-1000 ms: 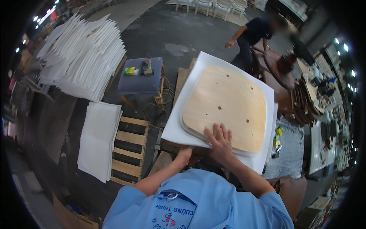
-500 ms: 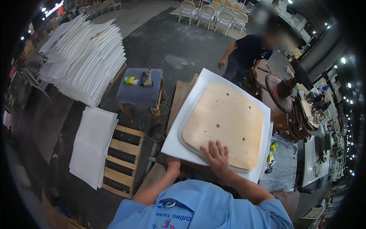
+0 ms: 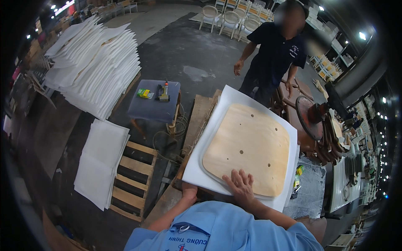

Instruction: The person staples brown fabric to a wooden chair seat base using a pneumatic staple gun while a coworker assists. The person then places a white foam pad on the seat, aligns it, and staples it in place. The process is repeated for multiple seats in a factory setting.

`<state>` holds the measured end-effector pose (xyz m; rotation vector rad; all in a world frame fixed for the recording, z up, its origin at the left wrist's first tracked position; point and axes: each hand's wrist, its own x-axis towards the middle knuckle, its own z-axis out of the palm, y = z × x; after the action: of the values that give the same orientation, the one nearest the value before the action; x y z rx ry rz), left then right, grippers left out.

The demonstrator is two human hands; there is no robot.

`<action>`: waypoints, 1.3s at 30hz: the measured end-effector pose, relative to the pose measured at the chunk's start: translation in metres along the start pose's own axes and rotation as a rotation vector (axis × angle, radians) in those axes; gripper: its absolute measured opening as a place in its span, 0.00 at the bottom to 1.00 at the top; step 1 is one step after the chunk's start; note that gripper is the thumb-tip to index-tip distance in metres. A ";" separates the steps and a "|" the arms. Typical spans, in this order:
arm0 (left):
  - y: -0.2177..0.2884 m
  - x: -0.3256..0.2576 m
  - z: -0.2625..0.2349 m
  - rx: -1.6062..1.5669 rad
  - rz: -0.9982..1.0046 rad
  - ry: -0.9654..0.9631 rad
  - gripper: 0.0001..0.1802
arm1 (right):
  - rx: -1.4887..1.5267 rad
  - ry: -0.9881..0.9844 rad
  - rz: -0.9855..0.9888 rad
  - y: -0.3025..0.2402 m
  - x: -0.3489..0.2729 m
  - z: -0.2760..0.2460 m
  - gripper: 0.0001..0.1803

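Observation:
A rounded plywood seat panel (image 3: 247,146) with several holes lies on a white foam sheet (image 3: 196,171) in front of me. The sheet reaches past the panel on all sides. My right hand (image 3: 240,187) rests palm down on the panel's near edge, its fingers stretched out. At the sheet's near left corner is my left hand (image 3: 189,191); its fingers are hidden beneath the edge, so their grip does not show.
A person (image 3: 272,54) in a dark shirt stands beyond the sheet, near a red round press plate (image 3: 309,118). Left lie a padded stool (image 3: 153,109) bearing a staple gun (image 3: 163,92), a slatted pallet (image 3: 133,181) and a tall foam stack (image 3: 94,71). Stapler boxes (image 3: 298,175) sit at right.
The other person has straightened up and turned toward me, one arm hanging at the side. The view has tilted slightly; both my hands keep their places at the panel and the sheet.

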<state>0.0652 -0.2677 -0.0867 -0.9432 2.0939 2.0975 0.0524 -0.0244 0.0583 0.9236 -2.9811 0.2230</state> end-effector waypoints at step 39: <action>0.035 -0.054 0.020 -0.404 -0.571 -0.336 0.21 | 1.516 0.483 1.263 0.169 -0.262 0.030 0.22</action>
<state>0.0866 -0.2312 -0.0337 -0.9812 1.0971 2.1803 0.1746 0.2563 -0.0081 -1.1465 -1.9575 2.2560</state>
